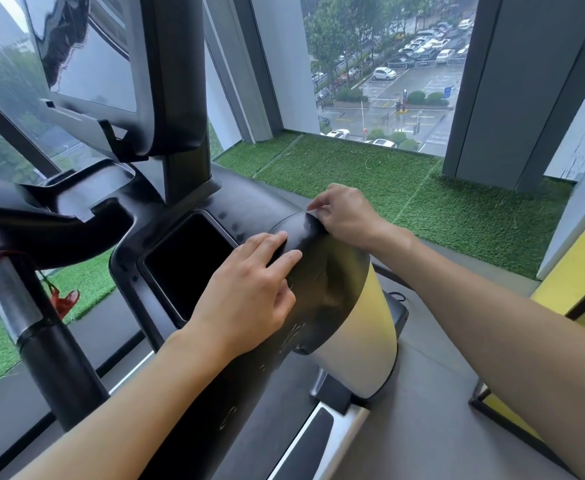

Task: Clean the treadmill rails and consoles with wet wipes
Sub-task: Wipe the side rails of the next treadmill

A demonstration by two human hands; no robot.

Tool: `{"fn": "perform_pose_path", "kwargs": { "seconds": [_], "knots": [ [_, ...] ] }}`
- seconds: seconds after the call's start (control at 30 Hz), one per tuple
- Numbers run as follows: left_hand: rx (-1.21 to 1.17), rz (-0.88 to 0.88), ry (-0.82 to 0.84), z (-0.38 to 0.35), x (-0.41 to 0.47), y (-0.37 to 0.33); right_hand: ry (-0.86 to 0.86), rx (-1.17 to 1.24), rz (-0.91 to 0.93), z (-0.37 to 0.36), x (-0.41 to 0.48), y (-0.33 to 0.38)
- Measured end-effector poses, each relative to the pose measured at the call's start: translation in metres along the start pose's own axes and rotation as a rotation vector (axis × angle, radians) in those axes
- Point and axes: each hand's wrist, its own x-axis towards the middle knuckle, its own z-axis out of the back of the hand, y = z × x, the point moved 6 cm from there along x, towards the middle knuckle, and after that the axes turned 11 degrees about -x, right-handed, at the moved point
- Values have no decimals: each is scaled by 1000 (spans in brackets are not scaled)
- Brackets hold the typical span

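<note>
**Handlebar** [14,209]: black, at the left edge of view, above a grey-and-black post [38,323]. A red clip [65,301] hangs beside the post.

**Screen** [86,57]: mounted top left on a black mast [183,98].

**Console** [187,261]: dark recessed panel set in the rail's left side, just beside the left wrist.

**Left hand** [249,296]: the forearm enters from the bottom left. The palm lies face down on the rail [242,393], near its far end. The fingers [279,239] are straight and slightly spread, with the tips resting on the rail's rounded black cap [322,278]. Nothing is held.

**Right hand** [346,216]: the forearm enters from the bottom right and passes to the right of the cream upright [374,323]. The hand sits at the cap's far edge, knuckles up, wrist bent. The fingers are curled. Thumb and forefinger pinch a thin pale strip [313,211] at that edge. What the strip is cannot be told.

**Turf** [422,195]: green, beyond the rail's far end, running along the foot of the window [388,81].
</note>
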Motion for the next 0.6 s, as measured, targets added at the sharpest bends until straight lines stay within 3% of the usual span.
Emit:
{"fn": "perform_pose_path", "kwargs": {
  "seconds": [0.33,0.6],
  "knots": [
    [-1,6,16,0,0,0,59,-67,148,-2,5,21],
    [3,9,19,0,-1,0,-9,-55,172,-1,-4,20]
  ]
}}
